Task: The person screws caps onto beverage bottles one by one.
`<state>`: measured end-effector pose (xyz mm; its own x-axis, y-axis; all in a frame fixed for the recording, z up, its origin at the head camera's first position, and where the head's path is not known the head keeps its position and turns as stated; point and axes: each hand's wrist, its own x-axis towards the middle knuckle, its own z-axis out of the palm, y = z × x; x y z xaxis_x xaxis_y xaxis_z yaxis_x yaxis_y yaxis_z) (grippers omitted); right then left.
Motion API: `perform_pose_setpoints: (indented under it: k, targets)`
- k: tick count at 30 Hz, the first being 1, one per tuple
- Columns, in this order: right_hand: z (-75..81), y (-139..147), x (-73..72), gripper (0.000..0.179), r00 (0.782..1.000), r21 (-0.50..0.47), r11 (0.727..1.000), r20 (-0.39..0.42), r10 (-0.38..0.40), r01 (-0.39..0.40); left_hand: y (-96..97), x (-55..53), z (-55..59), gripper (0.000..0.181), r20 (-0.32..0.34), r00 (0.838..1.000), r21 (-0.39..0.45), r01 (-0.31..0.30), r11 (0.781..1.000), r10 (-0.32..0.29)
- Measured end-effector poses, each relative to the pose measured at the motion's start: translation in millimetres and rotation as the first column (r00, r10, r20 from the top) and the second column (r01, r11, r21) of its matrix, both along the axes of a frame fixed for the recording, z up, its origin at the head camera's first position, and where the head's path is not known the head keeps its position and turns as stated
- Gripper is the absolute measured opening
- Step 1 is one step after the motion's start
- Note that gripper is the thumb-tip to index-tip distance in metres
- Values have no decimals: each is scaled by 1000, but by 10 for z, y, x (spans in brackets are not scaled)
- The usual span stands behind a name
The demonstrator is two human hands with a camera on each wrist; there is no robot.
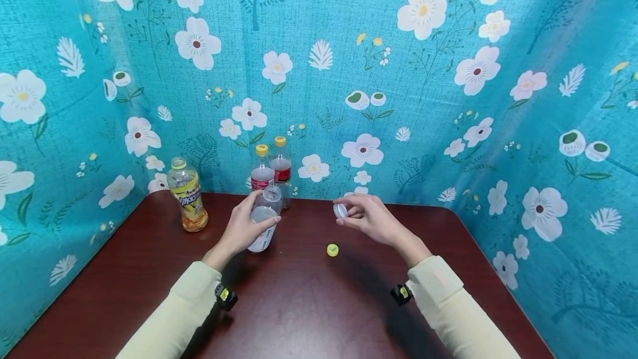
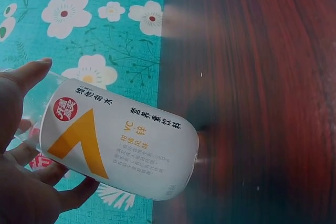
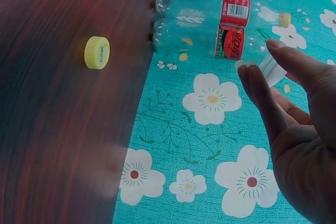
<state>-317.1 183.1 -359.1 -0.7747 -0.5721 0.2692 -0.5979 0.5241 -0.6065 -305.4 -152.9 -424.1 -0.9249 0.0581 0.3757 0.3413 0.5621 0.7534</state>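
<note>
My left hand (image 1: 243,227) grips a clear bottle with a white label (image 2: 126,140) around its upper part, thumb on one side and fingers on the other. An orange V shape and a red round mark show on the label. The bottle's threaded mouth (image 1: 272,193) is uncapped and points up, leaning slightly right. To the right, my right hand (image 1: 376,219) pinches a white bottle cap (image 1: 340,211) between thumb and fingertips, held above the table. On the table between the hands lies a yellow cap (image 1: 332,250).
Two clear bottles with red labels, a left one (image 1: 262,176) and a right one (image 1: 281,170), stand behind the held bottle, both yellow-capped. At the back left stands an uncapped bottle with a yellow label (image 1: 188,195). A flowered blue cloth (image 1: 319,109) hangs around the dark table (image 1: 294,309).
</note>
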Motion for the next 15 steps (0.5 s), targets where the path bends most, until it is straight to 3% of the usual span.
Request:
perform_pose_setpoints:
  k: [15]
  targets:
    - [74,-70,32,42,1000,-28,1000,-2,-4,4,234,26,2,77,16,998,11,55,998,-55]
